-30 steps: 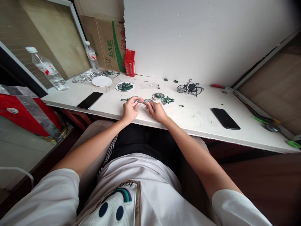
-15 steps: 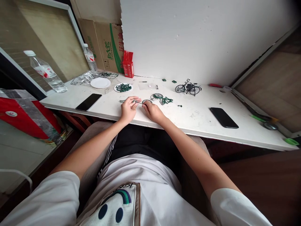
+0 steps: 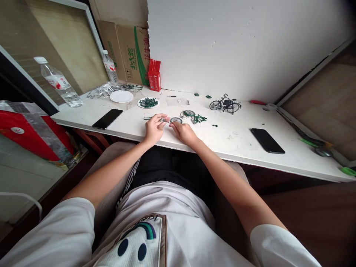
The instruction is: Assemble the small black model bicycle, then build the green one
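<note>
Over the front of the table, my left hand [image 3: 154,129] is closed in a pinch on a small dark model part [image 3: 164,120], too small to make out fully. Close beside it on the right, my right hand [image 3: 184,132] pinches the thin end of what looks like the same part. Just behind my right fingers lies a spoked toy wheel [image 3: 176,120]. A second wheel [image 3: 189,113] and a green toy bicycle frame [image 3: 199,118] are farther right. Thin green strips [image 3: 148,118] stick out left of my left hand.
A finished black model bicycle [image 3: 226,104] stands at the back right. Green parts fill a white plate [image 3: 139,105]; another white plate [image 3: 121,96] is beside it. Two phones, one black phone [image 3: 267,141] at right, a water bottle [image 3: 61,84] and a red box [image 3: 155,76] are around.
The view has shifted slightly, so the scene sits a little to the right. My right fingers have moved slightly and more of the wheel behind them shows. Both hands keep their pinch.
</note>
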Available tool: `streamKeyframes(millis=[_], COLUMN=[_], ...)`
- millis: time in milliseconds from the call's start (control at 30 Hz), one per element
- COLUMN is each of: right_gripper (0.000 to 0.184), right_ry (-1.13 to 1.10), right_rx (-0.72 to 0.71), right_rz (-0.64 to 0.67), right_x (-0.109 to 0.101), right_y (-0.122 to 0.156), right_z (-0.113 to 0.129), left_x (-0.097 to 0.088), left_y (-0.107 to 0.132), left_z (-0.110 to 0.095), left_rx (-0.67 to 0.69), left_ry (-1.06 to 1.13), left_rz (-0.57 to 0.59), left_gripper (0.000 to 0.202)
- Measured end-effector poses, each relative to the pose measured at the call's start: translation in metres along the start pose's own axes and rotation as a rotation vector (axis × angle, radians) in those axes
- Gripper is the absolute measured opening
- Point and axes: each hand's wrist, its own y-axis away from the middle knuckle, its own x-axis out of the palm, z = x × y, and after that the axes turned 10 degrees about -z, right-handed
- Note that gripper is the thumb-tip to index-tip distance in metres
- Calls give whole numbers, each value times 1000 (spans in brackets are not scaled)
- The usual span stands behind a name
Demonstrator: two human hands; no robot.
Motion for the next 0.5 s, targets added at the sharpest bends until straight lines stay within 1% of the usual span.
streamKeyframes(millis=[133,200,333,500], right_gripper=[44,49,59,67], right_ry=[-175,-285,-493,-733], right_rx=[31,71,217,412], right_rz=[7,11,18,47], right_x=[-5,-7,-7,1], right_y=[-2,-4,-7,-7], right_z=[5,8,16,25], left_x=[-2,-2,-3,-2], left_y=[0,0,0,0], left_z=[0,1,3,2], left_rx=[7,19,40,48], left_ry=[-31,-45,-42,-27], left_rz=[9,8,-7,-31], left_gripper=[26,26,26,24])
